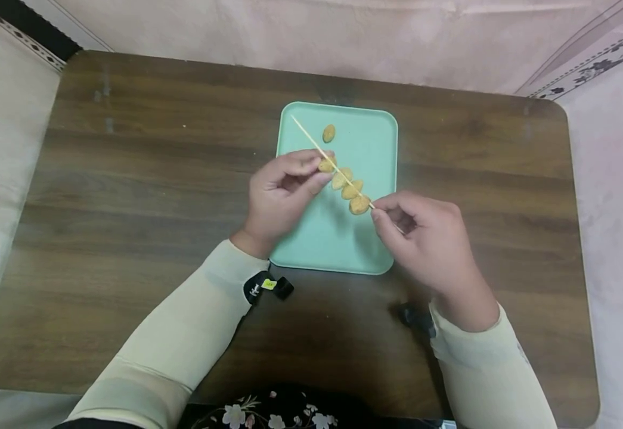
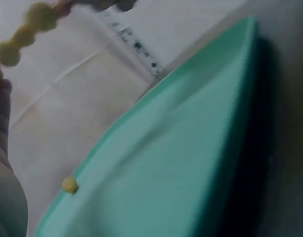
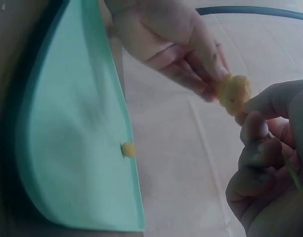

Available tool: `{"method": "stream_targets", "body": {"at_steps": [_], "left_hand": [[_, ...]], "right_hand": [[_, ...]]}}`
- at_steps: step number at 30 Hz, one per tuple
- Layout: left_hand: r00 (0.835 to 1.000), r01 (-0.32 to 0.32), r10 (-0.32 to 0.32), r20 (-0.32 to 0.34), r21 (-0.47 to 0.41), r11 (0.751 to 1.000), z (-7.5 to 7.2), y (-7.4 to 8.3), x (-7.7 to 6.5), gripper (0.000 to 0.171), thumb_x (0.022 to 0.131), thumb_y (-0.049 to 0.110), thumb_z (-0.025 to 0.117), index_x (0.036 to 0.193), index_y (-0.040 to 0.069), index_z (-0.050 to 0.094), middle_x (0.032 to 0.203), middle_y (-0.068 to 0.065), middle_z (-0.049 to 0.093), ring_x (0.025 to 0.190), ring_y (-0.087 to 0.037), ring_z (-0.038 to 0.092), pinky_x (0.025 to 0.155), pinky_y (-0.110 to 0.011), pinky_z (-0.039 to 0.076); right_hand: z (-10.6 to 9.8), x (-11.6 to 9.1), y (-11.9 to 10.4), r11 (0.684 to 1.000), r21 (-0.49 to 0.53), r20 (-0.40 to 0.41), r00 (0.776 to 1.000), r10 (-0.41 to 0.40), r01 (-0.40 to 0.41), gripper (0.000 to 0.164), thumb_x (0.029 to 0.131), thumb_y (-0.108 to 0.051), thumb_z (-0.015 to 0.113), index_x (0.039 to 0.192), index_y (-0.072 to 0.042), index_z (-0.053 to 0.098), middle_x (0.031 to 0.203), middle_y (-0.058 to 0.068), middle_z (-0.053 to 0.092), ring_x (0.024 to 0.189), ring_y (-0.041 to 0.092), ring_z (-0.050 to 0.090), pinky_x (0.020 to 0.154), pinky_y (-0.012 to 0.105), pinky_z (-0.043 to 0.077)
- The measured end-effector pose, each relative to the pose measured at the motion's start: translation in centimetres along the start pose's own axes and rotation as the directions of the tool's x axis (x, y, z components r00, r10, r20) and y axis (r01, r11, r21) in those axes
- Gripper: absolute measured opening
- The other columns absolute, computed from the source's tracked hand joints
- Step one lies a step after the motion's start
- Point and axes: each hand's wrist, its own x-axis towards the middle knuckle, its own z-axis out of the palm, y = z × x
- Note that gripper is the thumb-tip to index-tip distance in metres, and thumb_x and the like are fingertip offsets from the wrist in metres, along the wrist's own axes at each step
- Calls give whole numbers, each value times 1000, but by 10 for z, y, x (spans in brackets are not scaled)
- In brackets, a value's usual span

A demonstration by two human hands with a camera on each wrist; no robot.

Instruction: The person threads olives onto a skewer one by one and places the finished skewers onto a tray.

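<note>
A thin wooden skewer (image 1: 307, 131) slants above the turquoise tray (image 1: 311, 238), with several yellow-brown oval pieces (image 1: 359, 205) threaded along it. My right hand (image 1: 424, 238) pinches the skewer close to its lower end, just beyond the lowest piece. Thumb and fingers of my left hand (image 1: 284, 193) pinch another oval piece (image 1: 326, 165) higher on the skewer; whether it is fully threaded I cannot tell. In the right wrist view, the pieces (image 3: 234, 94) overlap between both hands. Part of the left hand (image 2: 3, 128) shows blurred at the left wrist view's edge.
One loose oval piece (image 1: 329, 133) lies on the tray near its far edge. Beneath the tray is a brown wooden table (image 1: 155, 196), bordered by pale patterned cloth (image 1: 343, 36) at the back. A black band with a camera (image 1: 268, 287) is on the left wrist.
</note>
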Motion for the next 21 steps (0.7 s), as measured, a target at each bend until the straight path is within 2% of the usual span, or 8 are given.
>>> {"method": "stream_targets", "body": {"at_steps": [2,9,12,14,17,21], "left_hand": [[999,6,-6,39,9,1000,1,3,0,23,90,-28,75,111,-20,70,130,2,83,123,-21,80,102,-39,69],[997,48,-48,68,2,999,2,5,-2,22,95,-29,66,116,-21,66,133,-25,79,128,-18,78,106,-38,68],[997,46,-46,58,-4,999,2,4,-3,20,96,-27,66,116,-20,65,133,-27,79,128,-19,78,106,-38,68],[999,41,-40,32,-28,999,2,3,-2,18,98,-23,68,115,-20,65,131,-21,81,126,-20,79,105,-37,68],[998,47,-53,-47,-106,993,2,1,0,15,101,-17,67,115,-11,70,128,-11,83,119,-20,81,101,-33,69],[978,64,-112,-175,-260,964,1,-2,4,30,105,-12,61,124,8,72,124,-9,81,113,-21,82,99,-28,68]], "right_hand": [[0,2,-1,1000,6,-7,1000,-8,8,8,99,-6,79,102,-5,86,81,1,79,68,7,59,68,11,49],[3,4,-1,1000,31,-5,1000,-1,1,8,98,-6,80,103,-6,86,77,-1,75,67,7,56,65,13,46],[4,4,0,999,33,-14,1000,-3,3,8,98,-6,80,102,-7,86,76,-2,74,67,8,55,65,14,46],[4,3,-1,999,32,-21,1000,-7,8,7,98,-6,80,102,-7,86,77,-2,74,67,8,56,65,13,46],[4,2,-1,999,30,-27,1000,-11,12,7,98,-6,80,102,-7,86,77,-1,74,68,8,56,66,13,46],[4,0,-1,999,32,-25,1000,-4,4,7,97,-5,79,101,-6,85,77,-2,74,69,7,55,66,13,46]]}}
